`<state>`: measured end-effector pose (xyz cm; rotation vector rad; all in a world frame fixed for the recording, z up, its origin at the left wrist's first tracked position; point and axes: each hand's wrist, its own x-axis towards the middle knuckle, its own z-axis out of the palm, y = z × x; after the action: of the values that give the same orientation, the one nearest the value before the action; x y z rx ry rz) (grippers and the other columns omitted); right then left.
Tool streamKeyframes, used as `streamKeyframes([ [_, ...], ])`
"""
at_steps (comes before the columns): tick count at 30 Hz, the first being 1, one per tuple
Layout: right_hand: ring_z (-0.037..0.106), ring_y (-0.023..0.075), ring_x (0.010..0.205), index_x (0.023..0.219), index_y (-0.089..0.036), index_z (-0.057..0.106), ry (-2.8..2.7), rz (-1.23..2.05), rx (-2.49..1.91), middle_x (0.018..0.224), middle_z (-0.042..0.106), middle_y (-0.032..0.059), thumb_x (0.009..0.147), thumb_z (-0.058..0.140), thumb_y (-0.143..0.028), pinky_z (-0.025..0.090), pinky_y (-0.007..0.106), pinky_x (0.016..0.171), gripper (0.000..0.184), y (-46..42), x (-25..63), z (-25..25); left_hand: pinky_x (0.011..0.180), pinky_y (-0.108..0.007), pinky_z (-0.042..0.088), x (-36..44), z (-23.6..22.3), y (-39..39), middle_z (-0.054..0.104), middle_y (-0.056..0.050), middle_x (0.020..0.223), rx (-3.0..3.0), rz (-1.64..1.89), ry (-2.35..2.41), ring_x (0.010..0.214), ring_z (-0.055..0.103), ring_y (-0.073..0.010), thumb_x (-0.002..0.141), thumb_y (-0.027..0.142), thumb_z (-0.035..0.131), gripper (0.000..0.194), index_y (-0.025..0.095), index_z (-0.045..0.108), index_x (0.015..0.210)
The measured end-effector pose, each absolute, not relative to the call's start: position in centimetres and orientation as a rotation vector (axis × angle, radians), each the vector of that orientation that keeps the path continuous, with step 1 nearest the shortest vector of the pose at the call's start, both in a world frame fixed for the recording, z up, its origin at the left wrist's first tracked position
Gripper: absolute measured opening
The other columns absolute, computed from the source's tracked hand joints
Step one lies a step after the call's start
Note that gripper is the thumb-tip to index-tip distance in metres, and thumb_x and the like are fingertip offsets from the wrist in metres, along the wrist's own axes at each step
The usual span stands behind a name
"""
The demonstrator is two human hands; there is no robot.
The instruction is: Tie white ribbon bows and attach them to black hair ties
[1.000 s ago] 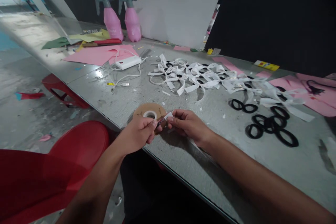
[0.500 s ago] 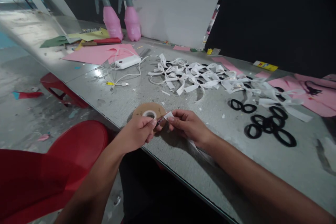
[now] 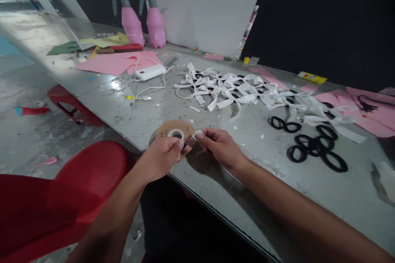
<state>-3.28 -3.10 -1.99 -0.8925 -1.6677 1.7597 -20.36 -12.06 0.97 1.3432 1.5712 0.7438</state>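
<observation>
While the grey metal table (image 3: 216, 181) stretches away under both my arms, a heap of white ribbon bows (image 3: 243, 90) lies well beyond my hands, with black elastic hair rings (image 3: 317, 148) off to the right of them. Just past my knuckles sits the flat brown cardboard ribbon spool (image 3: 168, 128); its printed marks are too small to read. My left hand (image 3: 160, 157) and right hand (image 3: 220, 148) each pinch one end of a short white ribbon strip (image 3: 196, 135), its long axis running left to right between my fingertips.
</observation>
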Motion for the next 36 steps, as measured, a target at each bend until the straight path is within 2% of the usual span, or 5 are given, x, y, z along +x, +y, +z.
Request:
streamKeyframes([
  [10,0.033,0.0064,0.047,0.067,-0.017,0.057,-1.644,1.759,-0.882,0.053,0.045,-0.0065,0.079,0.066,-0.058,0.024,0.023,0.046,0.043,-3.26,-3.42,-2.01,0.046,-0.022,0.028,-20.17,0.84,-12.47,0.041,0.005,0.056,1.451,0.769,1.633,0.047,0.035,-0.0085,0.095,0.041,0.035,0.037,0.017,0.053,0.075],
  [17,0.032,0.0059,0.045,0.069,-0.017,0.057,-1.571,1.797,-0.876,0.053,0.045,-0.0063,0.077,0.068,-0.057,0.022,0.024,0.045,0.042,-3.24,-3.38,-2.16,0.049,-0.023,0.03,-20.03,1.04,-12.68,0.044,0.003,0.056,1.474,0.761,1.656,0.05,0.039,-0.0094,0.095,0.043,0.033,0.04,0.018,0.047,0.068],
  [24,0.03,0.0055,0.044,0.069,-0.017,0.058,-1.501,1.823,-0.922,0.053,0.045,-0.0058,0.077,0.07,-0.055,0.018,0.024,0.044,0.041,-3.25,-3.23,-2.26,0.047,-0.024,0.029,-20.21,0.87,-12.55,0.043,0.004,0.056,1.445,0.771,1.613,0.048,0.038,-0.0097,0.095,0.044,0.033,0.038,0.017,0.053,0.075],
  [30,0.029,0.0052,0.043,0.068,-0.017,0.057,-1.435,1.834,-0.938,0.052,0.044,-0.0065,0.073,0.073,-0.056,0.017,0.024,0.043,0.043,-3.33,-3.3,-2.07,0.047,-0.023,0.029,-20.26,1.01,-12.47,0.043,0.004,0.055,1.44,0.77,1.609,0.048,0.037,-0.0095,0.096,0.044,0.034,0.038,0.018,0.052,0.074],
  [36,0.031,0.0056,0.045,0.068,-0.017,0.058,-1.513,1.821,-0.921,0.053,0.046,-0.0056,0.075,0.071,-0.057,0.018,0.025,0.044,0.042,-3.29,-3.32,-2.11,0.048,-0.023,0.03,-20.23,1.11,-12.47,0.042,0.005,0.054,1.454,0.761,1.614,0.049,0.038,-0.0095,0.095,0.042,0.034,0.038,0.017,0.054,0.075],
])
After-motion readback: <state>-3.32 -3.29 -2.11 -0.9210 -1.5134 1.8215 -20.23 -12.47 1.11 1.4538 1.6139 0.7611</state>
